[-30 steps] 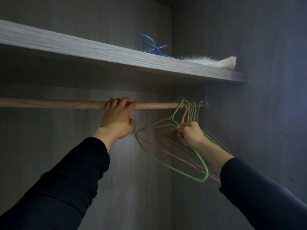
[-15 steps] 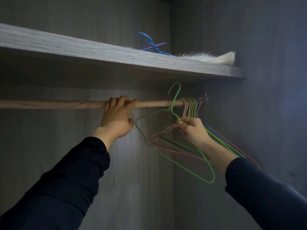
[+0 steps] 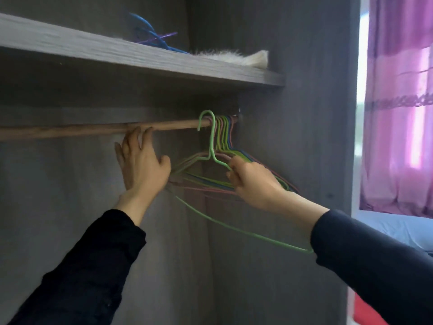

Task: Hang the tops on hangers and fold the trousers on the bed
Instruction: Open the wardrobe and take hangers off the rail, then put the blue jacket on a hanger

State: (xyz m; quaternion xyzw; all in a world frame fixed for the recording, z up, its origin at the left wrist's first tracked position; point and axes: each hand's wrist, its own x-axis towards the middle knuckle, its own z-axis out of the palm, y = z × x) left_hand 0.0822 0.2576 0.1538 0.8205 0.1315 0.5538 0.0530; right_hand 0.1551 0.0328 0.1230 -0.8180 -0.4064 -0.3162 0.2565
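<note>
Wardrobe: wooden rod (image 3: 70,131) under the shelf (image 3: 117,55) carries a bunch of coloured wire hangers (image 3: 225,134) packed at its R end, w/ the green hanger (image 3: 212,146) hooked on just L of them; shelf holds blue & purple hangers (image 3: 150,31) beside a white furry item (image 3: 246,59). R hand (image 3: 253,181) pinches the green hanger's shoulder wire below the neck, fingers curled; L hand (image 3: 140,165) has fingers fairly straight, tips touching the rod, thumb spread. Past the wardrobe's side panel, R: purple curtain (image 3: 398,113) & bed (image 3: 393,228) w/ blue sheet.
</note>
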